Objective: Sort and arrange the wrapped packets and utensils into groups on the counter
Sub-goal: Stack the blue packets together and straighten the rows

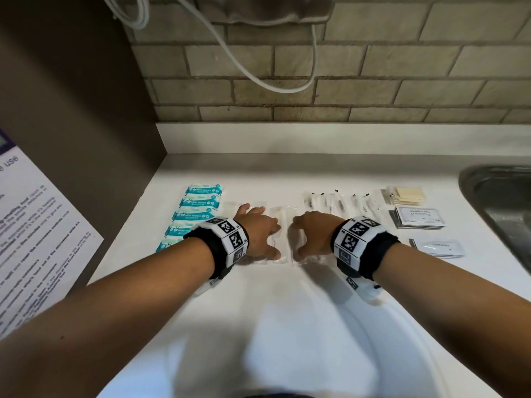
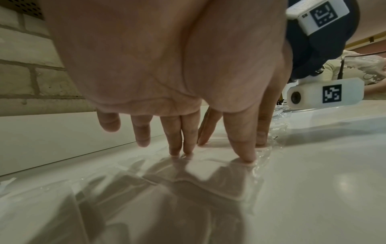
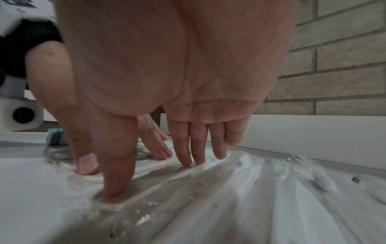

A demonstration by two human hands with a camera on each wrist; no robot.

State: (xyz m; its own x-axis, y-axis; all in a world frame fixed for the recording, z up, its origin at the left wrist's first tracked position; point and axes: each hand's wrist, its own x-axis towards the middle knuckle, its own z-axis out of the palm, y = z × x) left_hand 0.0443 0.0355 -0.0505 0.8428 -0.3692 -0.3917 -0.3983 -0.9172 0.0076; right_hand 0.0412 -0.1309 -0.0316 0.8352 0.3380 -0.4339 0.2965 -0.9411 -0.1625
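Lettering first, head view: teal-and-white wipe packets (image 1: 198,209) in a column at the left read "MINI WIPES"; grey-bordered sachets (image 1: 418,218) stacked at the right read "SHAMPOO WITH CONDITIONER"; white sachets (image 1: 439,248) nearer read something like "toothpaste", too small to confirm. Beige flat packets (image 1: 403,195) lie farthest right, next to the steel sink (image 1: 494,193). Clear-wrapped utensils with black ends (image 1: 339,201) form a row beyond the right hand (image 1: 314,235). Clear-wrapped white utensils (image 1: 283,234) lie between the two hands on the white counter (image 1: 287,326). Left hand (image 1: 258,232) is spread, fingertips down on the wrap. A printed notice (image 1: 34,242) at far left shows "use". White cable (image 1: 258,73) loops across the brick wall.

Left wrist view: fingers (image 2: 243,145) straight, tips pressing clear film (image 2: 208,173); nothing pinched.

Right wrist view: fingers (image 3: 117,173) straight and spread, pressing the crinkled clear wrappers (image 3: 250,189). Teal packets (image 3: 55,136) are visible behind, at the left.
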